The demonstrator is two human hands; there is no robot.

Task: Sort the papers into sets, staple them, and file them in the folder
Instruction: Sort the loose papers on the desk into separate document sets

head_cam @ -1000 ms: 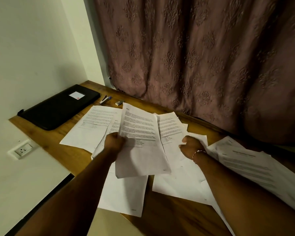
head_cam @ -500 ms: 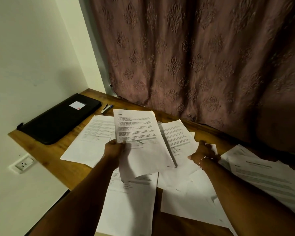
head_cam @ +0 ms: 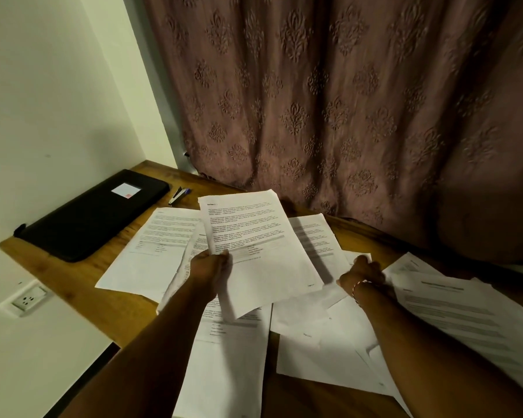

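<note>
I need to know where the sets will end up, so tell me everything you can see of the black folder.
The black folder lies flat and closed at the far left of the wooden table, its long side against the wall. It looks like matte fabric or leatherette, with rounded corners and a small tab at its near end. A white label marked in red sits on its cover. No paper or hand touches it; the stapler lies just beside its far corner.

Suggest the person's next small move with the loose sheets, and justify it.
Probably the right hand should pinch the sheet under it and add it to the sheet the left hand holds raised; pages lie scattered and the stapler sits untouched.
</note>
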